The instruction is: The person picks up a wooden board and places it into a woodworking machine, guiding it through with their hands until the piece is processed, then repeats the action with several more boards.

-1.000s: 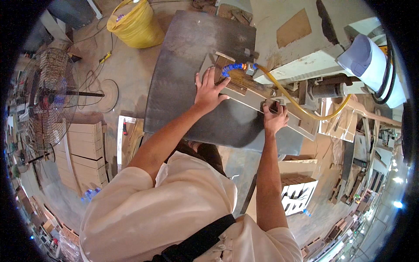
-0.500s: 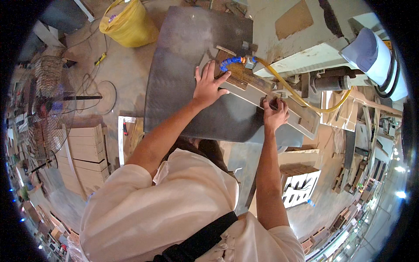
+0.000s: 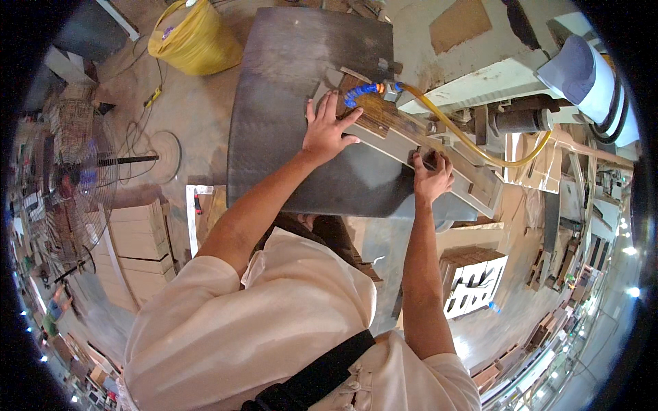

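A long pale board [image 3: 391, 146] lies at a slant on the dark worktable [image 3: 274, 109], along a brown plywood piece [image 3: 373, 118]. My left hand [image 3: 327, 133] rests on the board's left end, its fingers and thumb spread. Farther right, my right hand [image 3: 433, 181] is closed, fingers and thumb curled round a dark spot at the board; whether that is a handle or a cutout I cannot tell. Just above my left fingertips curves a blue segmented hose [image 3: 356, 93].
A pale machine [image 3: 473, 82] with a yellow hose [image 3: 473, 147] stands over the table's right side. Left are a yellow sack [image 3: 199, 41], a fan [image 3: 72, 164] and stacked boxes [image 3: 140, 236]. Slotted white panels [image 3: 475, 284] stand right of my right arm.
My view has shifted slightly, and the surroundings sit a little differently in it. Both hands keep nearly the same places and grips on the board.
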The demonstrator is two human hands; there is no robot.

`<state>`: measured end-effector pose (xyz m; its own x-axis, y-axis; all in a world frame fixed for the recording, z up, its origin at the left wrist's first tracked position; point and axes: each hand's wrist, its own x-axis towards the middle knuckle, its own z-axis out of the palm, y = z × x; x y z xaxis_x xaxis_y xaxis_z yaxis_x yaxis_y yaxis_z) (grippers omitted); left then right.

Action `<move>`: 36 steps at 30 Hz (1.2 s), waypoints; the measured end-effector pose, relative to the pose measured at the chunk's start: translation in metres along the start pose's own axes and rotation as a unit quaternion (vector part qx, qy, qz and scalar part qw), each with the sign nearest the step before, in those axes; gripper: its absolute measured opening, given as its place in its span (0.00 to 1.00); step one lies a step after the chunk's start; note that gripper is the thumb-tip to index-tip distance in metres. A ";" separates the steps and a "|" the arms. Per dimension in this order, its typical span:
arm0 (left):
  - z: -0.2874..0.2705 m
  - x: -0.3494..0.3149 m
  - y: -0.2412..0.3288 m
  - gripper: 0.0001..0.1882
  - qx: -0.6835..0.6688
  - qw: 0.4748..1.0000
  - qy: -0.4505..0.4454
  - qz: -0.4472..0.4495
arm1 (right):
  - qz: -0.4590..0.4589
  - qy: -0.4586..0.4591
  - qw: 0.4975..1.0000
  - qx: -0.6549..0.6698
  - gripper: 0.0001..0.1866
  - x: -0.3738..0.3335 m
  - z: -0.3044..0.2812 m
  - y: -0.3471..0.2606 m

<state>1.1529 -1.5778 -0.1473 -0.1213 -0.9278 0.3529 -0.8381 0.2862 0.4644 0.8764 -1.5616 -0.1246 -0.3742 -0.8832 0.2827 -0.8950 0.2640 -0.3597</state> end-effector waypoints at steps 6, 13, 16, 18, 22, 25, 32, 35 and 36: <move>0.000 0.000 -0.001 0.37 -0.011 1.000 -0.009 0.008 | 0.005 0.010 1.000 -0.002 0.31 -0.005 0.001 0.004; -0.003 0.002 -0.001 0.37 -0.010 1.000 -0.022 0.017 | 0.022 0.004 1.000 -0.018 0.32 -0.008 -0.001 0.002; -0.005 0.002 -0.002 0.37 -0.014 0.999 -0.025 0.018 | 0.028 0.005 0.999 -0.024 0.30 -0.010 -0.003 -0.002; -0.006 0.003 -0.002 0.37 -0.018 0.999 -0.027 0.021 | 0.031 0.003 0.999 -0.033 0.30 -0.011 -0.004 -0.002; -0.007 0.004 -0.003 0.37 -0.026 0.999 -0.032 0.026 | 0.032 0.008 0.999 -0.026 0.31 -0.013 -0.003 0.000; -0.006 0.002 -0.006 0.38 -0.024 0.999 -0.034 0.026 | 0.040 0.011 0.999 -0.027 0.31 -0.014 -0.004 -0.003; -0.005 0.003 -0.005 0.36 -0.039 0.998 -0.032 0.022 | 0.047 0.011 0.999 -0.017 0.31 -0.022 -0.009 -0.007; -0.008 0.004 -0.007 0.35 -0.033 0.998 -0.044 0.026 | 0.048 0.015 0.998 -0.022 0.31 -0.025 -0.006 -0.003; -0.009 0.004 -0.006 0.35 -0.034 0.998 -0.052 0.027 | 0.047 0.015 0.998 -0.024 0.31 -0.026 -0.006 -0.003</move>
<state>1.1618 -1.5810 -0.1417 -0.2226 -0.9296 0.2938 -0.7916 0.3483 0.5021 0.8870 -1.5371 -0.1259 -0.4637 -0.8420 0.2757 -0.8655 0.3641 -0.3439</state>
